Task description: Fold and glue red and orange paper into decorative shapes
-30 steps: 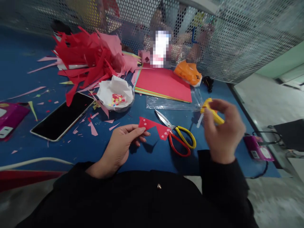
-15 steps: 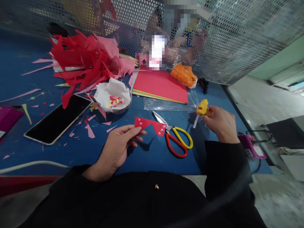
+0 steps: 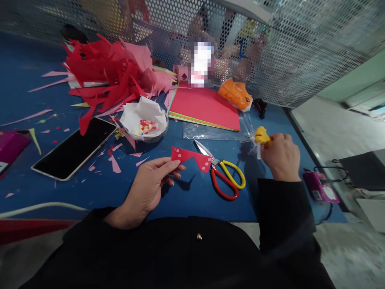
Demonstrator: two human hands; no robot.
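Dim light casts soft shadows on the table [image 3: 112,189] while a pixelated patch [image 3: 201,62] glares white.

Black-sleeved arms [image 3: 284,212] reach over the table [image 3: 192,206] from its near edge, the left hand [image 3: 150,182] pinching, thumb above curled fingers, the right hand [image 3: 282,155] closed, back upward, toward the right edge.

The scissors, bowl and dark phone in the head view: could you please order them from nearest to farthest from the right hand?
1. Scissors, left of the right hand.
2. Bowl, beyond the left hand.
3. Dark phone, left of the bowl.
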